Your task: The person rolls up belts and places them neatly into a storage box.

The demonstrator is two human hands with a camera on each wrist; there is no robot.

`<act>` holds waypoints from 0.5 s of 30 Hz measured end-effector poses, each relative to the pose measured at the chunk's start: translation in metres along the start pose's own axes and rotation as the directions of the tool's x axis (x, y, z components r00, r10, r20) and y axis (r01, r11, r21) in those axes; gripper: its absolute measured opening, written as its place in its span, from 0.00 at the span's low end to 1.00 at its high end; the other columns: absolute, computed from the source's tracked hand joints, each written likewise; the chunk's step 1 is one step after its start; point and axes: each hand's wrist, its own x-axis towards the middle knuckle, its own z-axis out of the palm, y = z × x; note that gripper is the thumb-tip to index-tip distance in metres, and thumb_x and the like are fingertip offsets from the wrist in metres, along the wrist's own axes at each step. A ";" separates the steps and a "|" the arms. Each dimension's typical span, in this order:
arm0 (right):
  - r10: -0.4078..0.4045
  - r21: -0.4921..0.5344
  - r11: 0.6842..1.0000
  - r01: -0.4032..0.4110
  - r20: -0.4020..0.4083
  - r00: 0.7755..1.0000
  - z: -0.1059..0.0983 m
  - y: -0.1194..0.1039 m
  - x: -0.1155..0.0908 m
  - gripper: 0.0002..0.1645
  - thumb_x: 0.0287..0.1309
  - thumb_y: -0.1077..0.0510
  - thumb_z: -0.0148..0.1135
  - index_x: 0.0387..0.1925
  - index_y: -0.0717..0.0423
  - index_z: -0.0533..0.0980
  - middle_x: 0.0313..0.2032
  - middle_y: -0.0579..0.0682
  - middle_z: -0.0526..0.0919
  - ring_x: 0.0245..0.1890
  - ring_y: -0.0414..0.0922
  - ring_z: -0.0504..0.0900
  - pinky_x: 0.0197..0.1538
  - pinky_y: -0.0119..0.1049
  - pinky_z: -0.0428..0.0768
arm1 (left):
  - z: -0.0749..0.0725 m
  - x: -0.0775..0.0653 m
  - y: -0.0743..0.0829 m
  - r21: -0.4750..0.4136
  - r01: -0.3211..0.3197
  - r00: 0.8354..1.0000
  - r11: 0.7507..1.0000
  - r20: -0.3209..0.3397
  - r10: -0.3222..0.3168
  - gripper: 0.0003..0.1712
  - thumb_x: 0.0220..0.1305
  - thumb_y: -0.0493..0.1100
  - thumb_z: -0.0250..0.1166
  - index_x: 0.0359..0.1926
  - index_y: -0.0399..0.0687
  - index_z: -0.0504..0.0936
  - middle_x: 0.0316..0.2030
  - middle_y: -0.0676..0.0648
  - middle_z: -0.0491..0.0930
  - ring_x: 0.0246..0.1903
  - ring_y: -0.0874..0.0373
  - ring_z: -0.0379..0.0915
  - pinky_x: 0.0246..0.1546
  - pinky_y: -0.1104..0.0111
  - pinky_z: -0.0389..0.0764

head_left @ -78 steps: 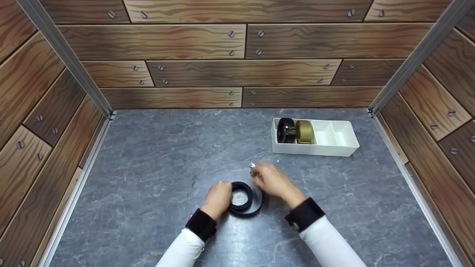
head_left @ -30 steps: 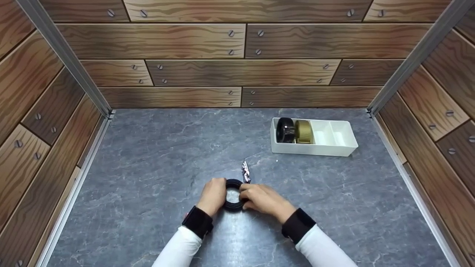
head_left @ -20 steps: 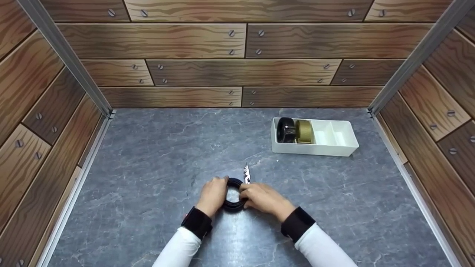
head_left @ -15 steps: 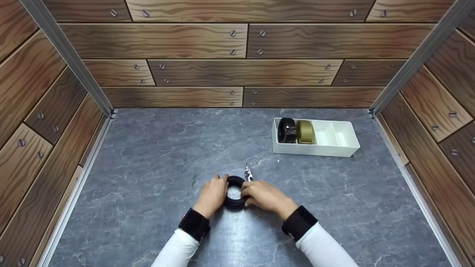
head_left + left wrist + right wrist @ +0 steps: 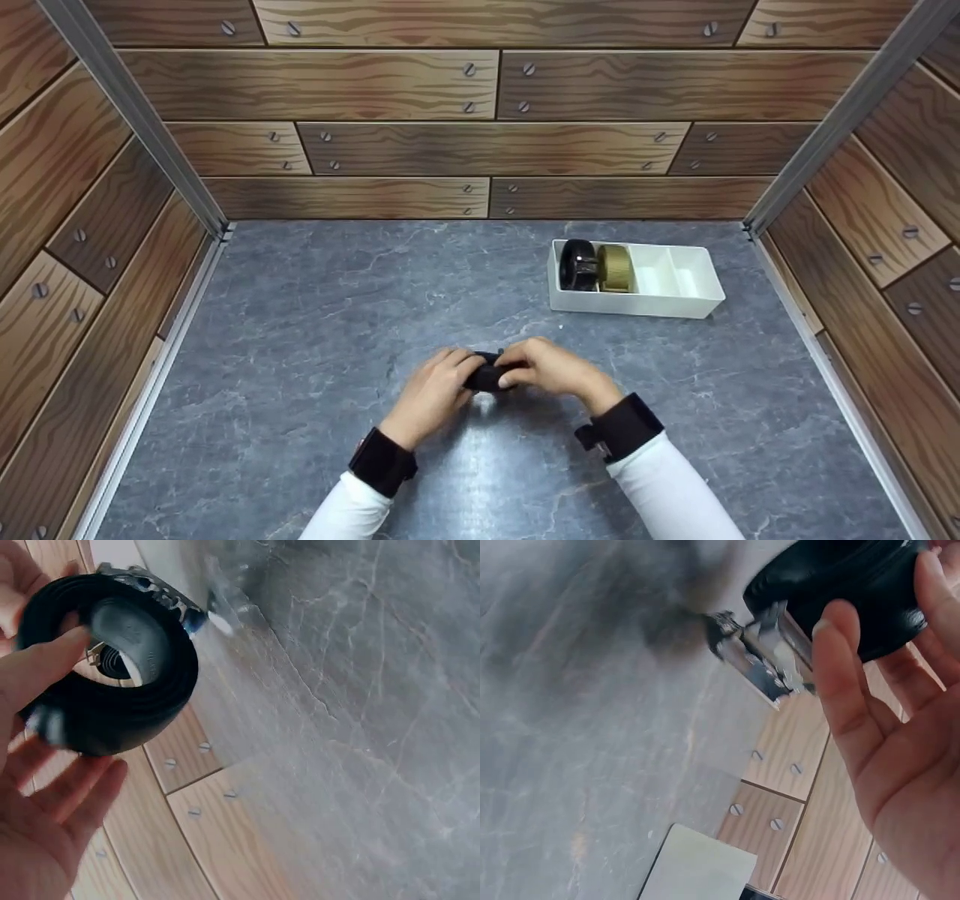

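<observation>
A black belt [image 5: 484, 378], rolled into a coil, is held between both hands above the grey surface. My left hand [image 5: 431, 391] grips the coil from the left; in the left wrist view, its thumb reaches into the hole of the rolled belt [image 5: 124, 716]. From the right, my right hand [image 5: 553, 369] pinches the belt [image 5: 881, 619] between thumb and fingers. The shiny silver buckle [image 5: 761, 656] sticks out from the coil's side near the right fingertips; in the head view it is mostly hidden.
A white divided tray [image 5: 637, 303] stands at the back right. Its left compartments hold a black coil [image 5: 576, 267] and an olive-gold coil [image 5: 616, 268]. Wood-patterned walls [image 5: 480, 150] enclose the grey surface [image 5: 322, 300] at the back and sides.
At first a strip of belt hung loose and the right hand held the buckle end; the strip then went round the coil. Since then both hands have lifted and tilted the coil.
</observation>
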 end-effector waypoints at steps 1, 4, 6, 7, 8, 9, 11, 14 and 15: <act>0.012 0.038 0.999 -0.013 0.008 1.000 -0.002 -0.001 0.000 0.16 0.60 0.54 0.66 0.46 0.59 0.83 0.39 0.48 0.85 0.35 0.40 0.81 0.41 0.36 0.79 | -0.001 0.000 0.000 -0.010 -0.015 1.000 1.000 -0.015 0.015 0.25 0.55 0.39 0.73 0.54 0.44 0.80 0.49 0.49 0.80 0.51 0.52 0.76 0.52 0.60 0.76; 0.057 0.120 0.991 -0.059 0.020 0.998 -0.007 -0.003 -0.002 0.15 0.60 0.54 0.66 0.46 0.59 0.83 0.36 0.47 0.85 0.29 0.39 0.80 0.33 0.33 0.79 | -0.004 0.001 0.000 -0.038 -0.058 0.997 0.998 -0.050 0.056 0.24 0.54 0.39 0.74 0.53 0.43 0.80 0.46 0.49 0.82 0.47 0.52 0.79 0.49 0.61 0.79; 0.072 0.148 0.986 -0.075 0.024 0.997 -0.009 -0.004 -0.002 0.16 0.61 0.55 0.66 0.46 0.59 0.83 0.35 0.46 0.85 0.26 0.39 0.79 0.29 0.33 0.78 | -0.007 0.002 0.000 -0.058 -0.076 0.996 0.995 -0.054 0.072 0.23 0.55 0.39 0.74 0.52 0.42 0.80 0.45 0.48 0.83 0.45 0.52 0.81 0.48 0.62 0.79; 0.079 0.154 0.985 -0.082 0.026 0.997 -0.009 -0.004 -0.003 0.16 0.61 0.55 0.66 0.47 0.59 0.83 0.34 0.46 0.85 0.25 0.39 0.79 0.28 0.33 0.78 | -0.008 0.002 -0.001 -0.071 -0.078 0.996 0.994 -0.046 0.075 0.22 0.55 0.38 0.73 0.52 0.41 0.81 0.45 0.47 0.83 0.45 0.52 0.81 0.48 0.63 0.79; 0.080 0.159 0.984 -0.084 0.028 0.996 -0.010 -0.004 -0.003 0.16 0.61 0.54 0.66 0.47 0.59 0.83 0.33 0.46 0.85 0.24 0.40 0.79 0.28 0.34 0.79 | -0.009 0.003 -0.002 -0.089 -0.078 0.997 0.993 -0.036 0.075 0.22 0.55 0.37 0.73 0.52 0.41 0.81 0.46 0.47 0.83 0.45 0.52 0.81 0.48 0.63 0.79; 0.082 0.160 0.983 -0.085 0.028 0.996 -0.010 -0.004 -0.003 0.16 0.61 0.54 0.65 0.47 0.59 0.83 0.33 0.47 0.85 0.24 0.41 0.79 0.28 0.35 0.79 | -0.010 0.003 -0.003 -0.112 -0.072 0.997 0.991 -0.022 0.070 0.22 0.56 0.36 0.72 0.52 0.40 0.80 0.46 0.46 0.83 0.45 0.52 0.81 0.48 0.64 0.79; 0.082 0.167 0.982 -0.086 0.028 0.996 -0.009 -0.004 -0.003 0.16 0.62 0.54 0.64 0.48 0.59 0.83 0.34 0.48 0.85 0.24 0.43 0.80 0.29 0.39 0.81 | -0.013 0.004 -0.005 -0.167 -0.045 0.999 0.985 0.011 0.047 0.22 0.56 0.36 0.72 0.53 0.39 0.80 0.47 0.45 0.83 0.47 0.52 0.81 0.49 0.65 0.79; 0.067 0.159 0.985 -0.068 0.016 0.998 -0.009 -0.006 -0.005 0.17 0.63 0.52 0.64 0.48 0.58 0.82 0.38 0.48 0.85 0.26 0.45 0.82 0.32 0.43 0.82 | -0.015 0.004 -0.009 -0.268 0.021 0.999 0.963 0.054 -0.007 0.22 0.56 0.37 0.72 0.53 0.39 0.80 0.48 0.43 0.83 0.47 0.52 0.81 0.49 0.65 0.79; 0.054 0.143 0.988 -0.053 -0.002 0.999 -0.009 -0.007 -0.005 0.18 0.62 0.51 0.64 0.49 0.58 0.82 0.40 0.48 0.85 0.29 0.45 0.82 0.35 0.42 0.82 | -0.016 0.004 -0.010 -0.298 0.046 0.998 0.953 0.065 -0.027 0.22 0.57 0.38 0.72 0.53 0.39 0.80 0.48 0.43 0.83 0.47 0.53 0.81 0.47 0.65 0.80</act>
